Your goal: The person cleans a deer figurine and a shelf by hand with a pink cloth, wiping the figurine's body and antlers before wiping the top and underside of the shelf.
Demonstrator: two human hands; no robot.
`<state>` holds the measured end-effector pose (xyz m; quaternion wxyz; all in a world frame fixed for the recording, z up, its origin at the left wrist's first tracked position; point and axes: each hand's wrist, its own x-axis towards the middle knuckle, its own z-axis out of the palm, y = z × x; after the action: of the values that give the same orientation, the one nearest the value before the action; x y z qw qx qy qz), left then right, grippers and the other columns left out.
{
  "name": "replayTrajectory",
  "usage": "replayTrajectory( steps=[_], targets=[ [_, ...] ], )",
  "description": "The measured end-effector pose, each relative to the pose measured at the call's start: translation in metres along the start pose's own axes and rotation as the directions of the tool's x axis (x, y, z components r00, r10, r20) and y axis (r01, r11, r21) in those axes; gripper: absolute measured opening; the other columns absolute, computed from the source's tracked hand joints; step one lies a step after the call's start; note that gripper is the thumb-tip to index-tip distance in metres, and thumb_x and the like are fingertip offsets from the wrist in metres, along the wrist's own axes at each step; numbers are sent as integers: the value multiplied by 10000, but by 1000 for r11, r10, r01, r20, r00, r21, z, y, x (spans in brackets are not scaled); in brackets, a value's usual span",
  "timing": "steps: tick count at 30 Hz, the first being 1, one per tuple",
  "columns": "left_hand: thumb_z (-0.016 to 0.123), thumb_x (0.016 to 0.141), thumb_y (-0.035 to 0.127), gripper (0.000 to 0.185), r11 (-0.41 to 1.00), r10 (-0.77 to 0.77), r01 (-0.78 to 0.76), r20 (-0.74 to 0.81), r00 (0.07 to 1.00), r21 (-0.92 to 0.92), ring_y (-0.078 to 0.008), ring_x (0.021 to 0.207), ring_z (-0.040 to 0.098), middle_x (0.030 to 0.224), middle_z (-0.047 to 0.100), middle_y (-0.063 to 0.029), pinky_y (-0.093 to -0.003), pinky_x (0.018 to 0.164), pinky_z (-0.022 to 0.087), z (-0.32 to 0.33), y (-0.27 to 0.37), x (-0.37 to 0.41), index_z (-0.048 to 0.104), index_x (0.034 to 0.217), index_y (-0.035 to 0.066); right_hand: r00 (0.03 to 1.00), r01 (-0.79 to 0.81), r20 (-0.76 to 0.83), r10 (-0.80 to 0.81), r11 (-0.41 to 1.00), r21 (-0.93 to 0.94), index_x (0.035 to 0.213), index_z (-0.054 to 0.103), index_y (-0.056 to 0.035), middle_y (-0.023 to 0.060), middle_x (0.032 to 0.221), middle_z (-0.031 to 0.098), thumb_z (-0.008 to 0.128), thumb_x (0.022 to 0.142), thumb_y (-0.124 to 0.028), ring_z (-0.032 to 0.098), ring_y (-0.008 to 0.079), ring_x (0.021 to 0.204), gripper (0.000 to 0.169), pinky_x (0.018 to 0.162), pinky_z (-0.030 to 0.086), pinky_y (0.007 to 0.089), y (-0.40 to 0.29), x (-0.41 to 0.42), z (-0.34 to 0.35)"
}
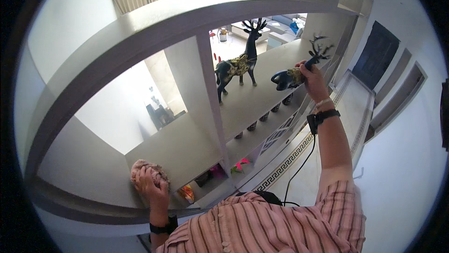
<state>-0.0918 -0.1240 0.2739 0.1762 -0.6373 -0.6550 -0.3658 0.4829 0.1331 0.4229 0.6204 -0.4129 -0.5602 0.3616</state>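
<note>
My left hand grips a bunched pink plush cloth, which rests at the left end of a grey shelf board. Out to the right, my right hand is closed around a dark deer figurine with branching antlers and a gold-patterned back. Its body seems to be above the board; its legs are not plainly visible. Between my hands, past an upright divider, a larger matching deer statue stands on the same board, one leg partly hidden by the divider.
Several small dark patterned cups or vases line the shelf below. Pink artificial flowers and an orange packet are in the lower compartments. A cable hangs from my right wrist strap. Beyond the opening is a sofa.
</note>
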Motion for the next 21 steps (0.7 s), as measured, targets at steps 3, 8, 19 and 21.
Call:
replayTrajectory(
  steps=[3,8,19,21],
  targets=[
    [542,822,235,452,999,-24,24,10,1000,43,-407,1296,444,1322,556,-214,-556,1159,217,-4,4,0,588,1211,10,1000,-15,10,15,1000,-15,1036,660,-49,37,986,656,628,967,-301,591,163,915,263,903,451,316,14,45,-6],
    [539,834,250,461,993,-62,59,30,998,99,-402,1306,436,1336,544,-211,-551,1164,218,-8,13,4,579,1227,13,996,-28,84,40,990,-139,998,681,-37,69,1010,694,649,945,-318,618,195,951,288,903,452,352,35,108,-18],
    [532,866,255,442,984,-37,33,19,999,173,-410,1260,497,1310,562,-231,-534,1145,289,-7,19,7,576,1226,2,965,-137,175,195,946,-294,1042,645,-61,26,1014,655,692,915,-174,591,146,993,177,939,421,293,70,171,-29],
    [533,869,259,440,982,-46,41,25,999,184,-411,1257,498,1311,559,-233,-531,1142,295,-6,18,6,577,1223,1,953,-166,194,233,937,-309,1045,647,-65,21,1010,653,698,905,-172,583,146,997,183,943,416,294,76,177,-32]
  ],
)
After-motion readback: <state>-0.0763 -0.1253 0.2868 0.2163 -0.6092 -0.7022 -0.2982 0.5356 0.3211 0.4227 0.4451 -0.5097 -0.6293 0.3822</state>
